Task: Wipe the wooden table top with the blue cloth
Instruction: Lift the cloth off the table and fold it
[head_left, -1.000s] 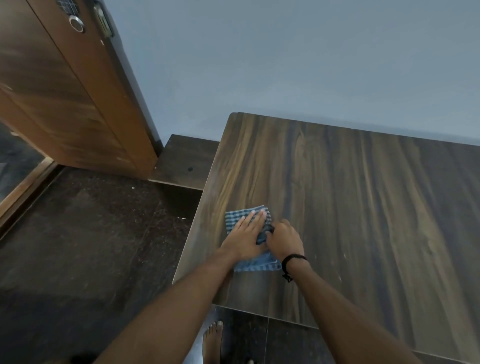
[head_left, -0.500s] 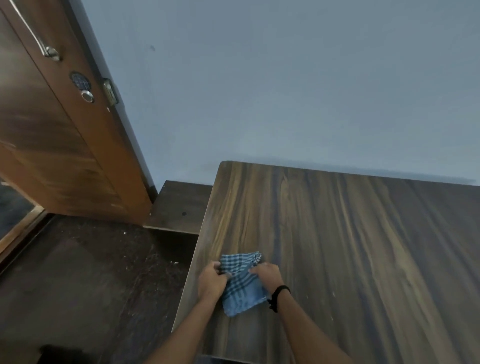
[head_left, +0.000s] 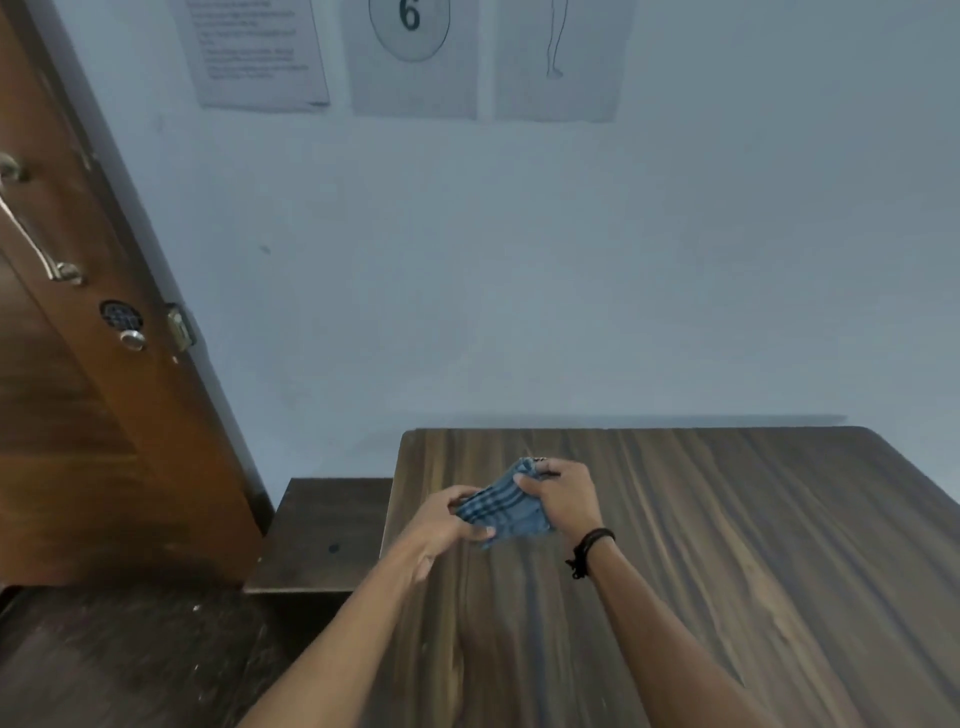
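Observation:
The blue checked cloth (head_left: 501, 506) is bunched up and held in the air just above the left part of the dark wooden table top (head_left: 727, 545). My left hand (head_left: 447, 522) pinches its near left edge. My right hand (head_left: 563, 496), with a black band on the wrist, grips its far right side with curled fingers. Part of the cloth is hidden behind my right hand.
A brown wooden door (head_left: 88, 389) with a metal handle stands open at the left. A low dark step (head_left: 322, 535) lies between door and table. The pale blue wall (head_left: 519, 286) behind the table carries several paper sheets (head_left: 410, 57). Dark floor (head_left: 130, 665) at lower left.
The cloth lay flat under both hands on the table; both hands have since gathered it and lifted it off the surface. The camera has tilted upward, showing more wall.

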